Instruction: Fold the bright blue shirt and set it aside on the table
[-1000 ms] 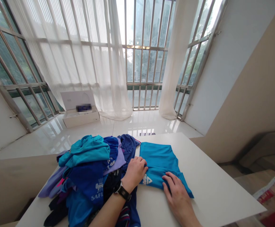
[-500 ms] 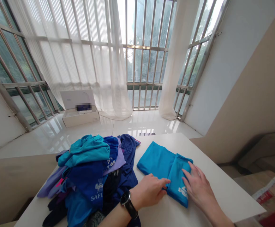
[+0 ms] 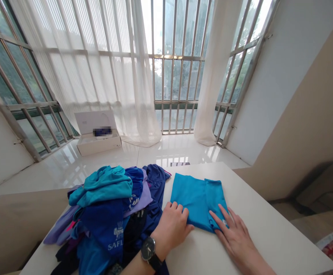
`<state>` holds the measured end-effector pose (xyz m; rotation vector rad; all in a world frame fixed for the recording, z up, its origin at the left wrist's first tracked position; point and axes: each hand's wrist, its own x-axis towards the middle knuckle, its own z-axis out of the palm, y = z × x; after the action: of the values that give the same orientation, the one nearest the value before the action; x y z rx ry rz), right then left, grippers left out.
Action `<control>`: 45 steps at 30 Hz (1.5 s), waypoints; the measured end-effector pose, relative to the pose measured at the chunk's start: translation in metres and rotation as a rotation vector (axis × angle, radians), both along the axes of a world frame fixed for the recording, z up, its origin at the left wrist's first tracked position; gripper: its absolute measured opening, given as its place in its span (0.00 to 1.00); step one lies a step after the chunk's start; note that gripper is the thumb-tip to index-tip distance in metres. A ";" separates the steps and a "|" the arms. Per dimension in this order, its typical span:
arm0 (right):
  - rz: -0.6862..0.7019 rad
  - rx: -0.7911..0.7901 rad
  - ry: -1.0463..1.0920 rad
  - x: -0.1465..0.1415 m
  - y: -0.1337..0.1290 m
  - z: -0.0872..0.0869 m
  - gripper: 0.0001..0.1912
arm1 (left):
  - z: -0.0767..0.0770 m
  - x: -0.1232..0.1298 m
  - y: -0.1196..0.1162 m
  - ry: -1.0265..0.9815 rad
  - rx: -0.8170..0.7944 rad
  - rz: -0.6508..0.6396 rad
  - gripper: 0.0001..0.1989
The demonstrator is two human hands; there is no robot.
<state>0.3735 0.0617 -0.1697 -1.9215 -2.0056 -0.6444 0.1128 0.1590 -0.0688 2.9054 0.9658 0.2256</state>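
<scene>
The left hand (image 3: 173,225) lies open and flat, its fingertips resting on the near-left edge of a folded turquoise shirt (image 3: 196,202), with nothing pinched. The right hand (image 3: 235,242) is also open, fingers spread, its fingertips touching the shirt's near-right corner without gripping it. The shirt lies flat between the two hands on a white table (image 3: 258,225). Just left of the left hand, beyond its black wristwatch (image 3: 148,249), sits a heap of blue, purple and turquoise clothes (image 3: 106,217). Far ahead of both hands, an open white box (image 3: 99,147) stands on the floor.
</scene>
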 end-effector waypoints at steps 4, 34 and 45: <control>0.039 0.005 0.028 0.028 0.026 0.020 0.19 | 0.001 0.008 -0.010 0.056 0.008 -0.075 0.25; 0.323 -0.122 0.380 -0.061 -0.012 0.032 0.22 | -0.014 0.009 -0.015 -0.144 -0.188 -0.326 0.19; 0.096 0.005 0.440 0.007 -0.044 0.006 0.27 | 0.001 -0.005 0.000 -0.008 -0.024 -0.225 0.11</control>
<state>0.3803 0.0178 -0.1641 -1.7614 -1.7954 -0.1775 0.1078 0.1595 -0.0678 2.9559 0.6281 0.2089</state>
